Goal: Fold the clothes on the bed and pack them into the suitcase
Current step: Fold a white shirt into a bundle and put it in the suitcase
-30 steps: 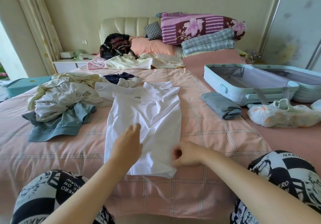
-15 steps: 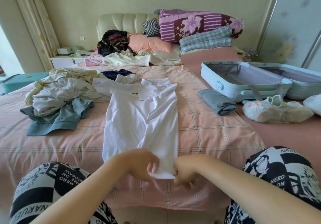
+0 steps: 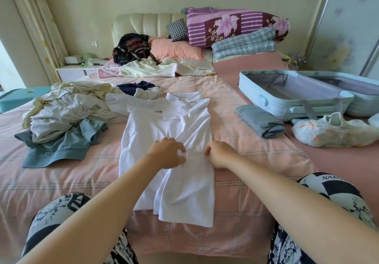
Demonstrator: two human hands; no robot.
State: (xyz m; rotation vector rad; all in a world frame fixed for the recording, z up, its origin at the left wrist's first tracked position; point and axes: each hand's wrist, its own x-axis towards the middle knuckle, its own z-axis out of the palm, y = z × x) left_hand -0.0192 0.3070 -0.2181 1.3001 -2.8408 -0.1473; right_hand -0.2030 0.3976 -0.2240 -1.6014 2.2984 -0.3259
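A white polo shirt (image 3: 164, 126) lies lengthwise on the pink checked bed (image 3: 246, 151), collar away from me, sides folded in. My left hand (image 3: 167, 155) and my right hand (image 3: 220, 154) are both over the middle of the shirt, each pinching white fabric. The cloth below them, toward me, is raised and rumpled. A pile of unfolded clothes (image 3: 67, 116) sits at the left. The open light-blue suitcase (image 3: 287, 103) lies at the right, with nothing visible in its near half. A folded grey garment (image 3: 260, 120) rests beside it.
White shoes in a plastic bag (image 3: 336, 130) lie right of the grey garment. Pillows, folded quilts (image 3: 235, 28) and a black bag (image 3: 131, 48) crowd the headboard. A bedside table (image 3: 75, 71) stands at the far left. My knees in patterned shorts frame the bed's near edge.
My hands went from the shirt's middle down to its near hem, gripped it, and have now moved up over the middle of the shirt with fabric pinched.
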